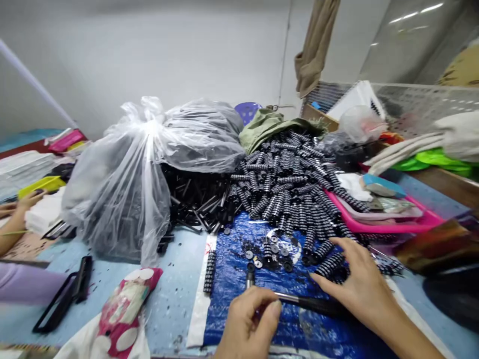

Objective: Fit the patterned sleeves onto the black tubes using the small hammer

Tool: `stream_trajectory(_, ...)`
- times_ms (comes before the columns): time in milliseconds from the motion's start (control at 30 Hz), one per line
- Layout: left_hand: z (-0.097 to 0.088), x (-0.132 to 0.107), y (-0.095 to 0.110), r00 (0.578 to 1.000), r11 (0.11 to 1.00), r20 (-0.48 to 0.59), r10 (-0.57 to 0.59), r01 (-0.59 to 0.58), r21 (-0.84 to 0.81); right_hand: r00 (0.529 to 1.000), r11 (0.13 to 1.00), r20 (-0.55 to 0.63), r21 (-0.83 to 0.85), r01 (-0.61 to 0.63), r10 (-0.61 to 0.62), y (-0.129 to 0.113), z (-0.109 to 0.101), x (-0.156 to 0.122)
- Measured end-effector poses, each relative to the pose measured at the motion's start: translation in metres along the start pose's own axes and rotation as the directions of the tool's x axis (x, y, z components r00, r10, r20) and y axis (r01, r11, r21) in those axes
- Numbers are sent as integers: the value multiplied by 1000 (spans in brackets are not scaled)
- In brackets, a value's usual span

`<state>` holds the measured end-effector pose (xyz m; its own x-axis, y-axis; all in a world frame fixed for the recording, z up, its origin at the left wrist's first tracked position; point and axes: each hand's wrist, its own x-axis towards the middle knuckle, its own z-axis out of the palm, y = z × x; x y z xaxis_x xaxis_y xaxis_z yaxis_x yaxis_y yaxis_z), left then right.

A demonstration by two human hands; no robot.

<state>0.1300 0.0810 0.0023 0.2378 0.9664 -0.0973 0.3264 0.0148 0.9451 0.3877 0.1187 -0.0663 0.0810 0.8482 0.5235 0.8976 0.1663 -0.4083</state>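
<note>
My left hand [249, 321] is at the front of the blue plastic sheet [228, 314], thumb and fingers curled together; what they hold, if anything, is hidden. Just beyond its knuckles a short metal piece with a black end [250, 277] sticks up. A tool with a metal shaft and black handle [318, 303] lies to its right, partly behind the hand. My right hand [359, 284] is open, thumb and forefinger apart, beside a black-and-white ribbed cylinder [329, 264] at the pile's edge. Several small round discs [275, 248] lie on the sheet, and one cylinder [210, 271] stands apart at left.
A large heap of ribbed cylinders [284, 184] fills the back. Left of it are black rods [198, 199] and a tied clear plastic bag [123, 184]. A pink tray [396, 227] stands right; a pink patterned pouch [125, 314] lies front left. Another person's arm [15, 224] shows far left.
</note>
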Motion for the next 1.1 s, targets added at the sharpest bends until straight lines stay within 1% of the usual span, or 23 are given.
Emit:
stream_trajectory(33, 4, 2, 2, 993, 982, -1, -121, 119, -147, 999, 998, -24, 48, 43, -42, -11, -6, -1)
stream_trajectory(100, 12, 6, 4, 946, 834, 45, -322, 306, -459, 984, 972, -16, 151, 177, -177, -42, -16, -4)
stream_trajectory(133, 16, 8, 3, 922, 737, 87, -376, 355, -574, 968, 946, 8, 214, 243, -251, -57, -20, -6)
stream_trajectory(200, 19, 10, -1, 892, 598, 142, -428, 397, -696, 891, 847, 98, 372, 380, -443, -82, -23, -8)
stream_trajectory(233, 18, 9, -3, 883, 564, 141, -448, 402, -721, 852, 807, 148, 435, 400, -502, -88, -22, -8)
stream_trajectory(267, 15, 7, -6, 876, 556, 117, -468, 395, -732, 831, 787, 189, 480, 386, -523, -90, -20, -5)
stream_trajectory(300, 11, 5, -7, 871, 559, 81, -485, 380, -737, 840, 798, 216, 494, 345, -497, -86, -16, -1)
stream_trajectory(367, 1, 0, -9, 866, 566, 26, -499, 348, -747, 911, 871, 219, 434, 228, -348, -69, -3, 11)
stream_trajectory(400, -3, -1, -7, 871, 567, 15, -492, 334, -753, 946, 918, 197, 355, 176, -258, -59, 5, 19)
stream_trajectory(433, -6, -1, -6, 877, 565, 13, -480, 320, -760, 952, 949, 205, 266, 170, -228, -50, 14, 26)
stream_trajectory(467, -9, -1, -3, 884, 561, 12, -467, 307, -769, 936, 963, 262, 190, 189, -235, -41, 22, 32)
stream_trajectory(567, -10, 3, 1, 902, 547, 12, -431, 272, -792, 888, 962, 369, 117, 248, -274, -30, 39, 45)
stream_trajectory(633, -11, 6, 1, 910, 544, 29, -414, 273, -794, 911, 965, 329, 172, 200, -247, -32, 37, 48)
stream_trajectory(700, -11, 8, 0, 915, 551, 67, -397, 296, -780, 931, 938, 332, 346, 31, -153, -42, 28, 47)
stream_trajectory(733, -10, 8, -1, 916, 557, 88, -391, 312, -769, 917, 877, 387, 469, -105, -98, -49, 22, 46)
stream_trajectory(767, -9, 9, 0, 916, 565, 108, -386, 327, -757, 877, 772, 477, 579, -265, -57, -57, 16, 43)
stream_trajectory(833, -6, 9, 2, 916, 589, 139, -376, 352, -727, 749, 476, 661, 674, -564, -48, -75, 6, 37)
stream_trajectory(900, -2, 7, 5, 916, 617, 162, -367, 370, -694, 649, 186, 757, 649, -737, -71, -89, 1, 30)
stream_trajectory(933, -1, 6, 7, 916, 631, 169, -364, 376, -678, 623, 78, 778, 628, -774, -79, -94, -1, 26)
stream_trajectory(967, 1, 5, 8, 916, 643, 173, -361, 379, -665, 609, 4, 788, 612, -791, -88, -97, -1, 22)
stream_trajectory(1000, 2, 4, 9, 917, 652, 172, -360, 379, -656, 602, -36, 793, 601, -798, -95, -99, -2, 19)
stream_trajectory(1033, 3, 3, 9, 918, 659, 168, -360, 378, -650, 600, -45, 794, 599, -800, -99, -99, -2, 16)
stream_trajectory(1100, 3, 1, 9, 919, 666, 159, -361, 373, -646, 608, -17, 788, 610, -792, -99, -96, -3, 12)
